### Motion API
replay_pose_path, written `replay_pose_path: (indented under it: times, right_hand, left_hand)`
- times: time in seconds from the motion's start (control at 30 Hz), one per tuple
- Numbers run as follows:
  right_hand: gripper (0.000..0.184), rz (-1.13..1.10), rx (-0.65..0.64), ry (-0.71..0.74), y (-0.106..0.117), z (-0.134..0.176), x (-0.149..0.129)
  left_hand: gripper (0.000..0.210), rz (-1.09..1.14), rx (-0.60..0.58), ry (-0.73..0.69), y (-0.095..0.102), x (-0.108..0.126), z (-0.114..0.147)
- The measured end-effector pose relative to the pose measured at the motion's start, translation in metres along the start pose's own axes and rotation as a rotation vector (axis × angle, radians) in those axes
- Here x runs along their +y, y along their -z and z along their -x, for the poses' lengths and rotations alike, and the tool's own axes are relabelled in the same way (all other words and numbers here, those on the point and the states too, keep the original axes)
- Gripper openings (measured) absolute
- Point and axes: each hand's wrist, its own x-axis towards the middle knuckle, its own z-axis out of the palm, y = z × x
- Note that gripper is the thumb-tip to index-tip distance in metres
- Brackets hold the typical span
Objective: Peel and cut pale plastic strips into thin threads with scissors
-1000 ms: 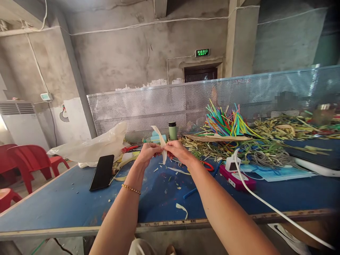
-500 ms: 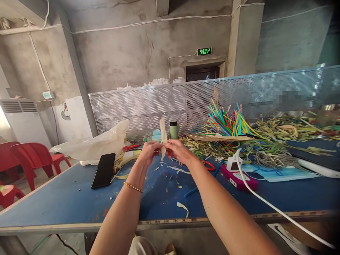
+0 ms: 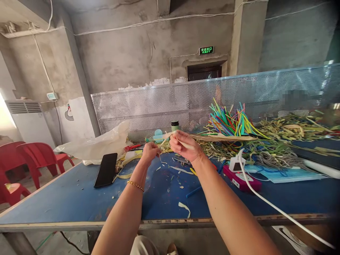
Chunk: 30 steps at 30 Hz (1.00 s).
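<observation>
Black phone (image 3: 105, 170) lies on blue bench (image 3: 66, 200), near translucent plastic bag (image 3: 101, 144). At right of my feed, white adapter (image 3: 236, 165) rests on magenta box (image 3: 251, 182), near blue face mask (image 3: 292, 174). Beyond, I see perforated metal screen (image 3: 138, 109), lit exit sign (image 3: 206, 50); left, red chairs (image 3: 37, 159).

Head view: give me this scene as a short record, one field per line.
Left hand: left hand above the table, fingers curled; what they grip is too small to tell
Right hand: right hand raised, holding a pale strip
Left wrist: beaded bracelet
Surface: blue table with scattered scraps
Left side: black phone, pale plastic bag
Right side: multicoloured stems, magenta box
Beyond the hands: green bottle with dark lid, perforated metal screen
</observation>
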Motion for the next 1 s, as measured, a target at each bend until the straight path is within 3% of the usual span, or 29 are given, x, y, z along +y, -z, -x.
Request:
replay_pose_path:
  times: [0.2, 0.27, 0.33, 0.4, 0.5, 0.67, 0.8, 1.0]
  right_hand:
    - [0.033, 0.153, 0.291, 0.353, 0.029, 0.020, -0.033]
    - [0.030, 0.129, 0.315, 0.470, 0.040, 0.025, -0.039]
    - [0.026, 0.091, 0.300, 0.493, 0.047, 0.026, -0.040]
    - [0.025, 0.082, 0.299, 0.404, 0.049, 0.021, -0.037]
    - [0.025, 0.085, 0.308, 0.162, 0.048, 0.009, -0.022]
    - [0.024, 0.168, 0.287, -0.182, 0.043, -0.007, 0.017]
    - [0.020, 0.295, 0.230, -0.262, 0.037, -0.009, 0.038]
    - [0.018, 0.314, 0.182, -0.369, 0.029, -0.009, 0.042]
  left_hand:
    - [0.017, -0.057, -0.062, 0.149, 0.011, -0.013, -0.004]
    - [0.016, -0.044, -0.137, 0.211, 0.014, -0.014, -0.003]
    - [0.015, -0.006, -0.225, 0.246, 0.017, -0.011, -0.001]
    - [0.018, 0.039, -0.303, 0.248, 0.019, -0.007, 0.001]
    - [0.023, 0.060, -0.384, 0.229, 0.021, 0.000, 0.004]
    - [0.017, -0.094, -0.438, 0.240, 0.028, 0.002, 0.003]
    - [0.014, -0.278, -0.441, 0.268, 0.036, 0.001, 0.001]
    - [0.011, -0.554, -0.426, 0.318, 0.040, -0.002, 0.002]
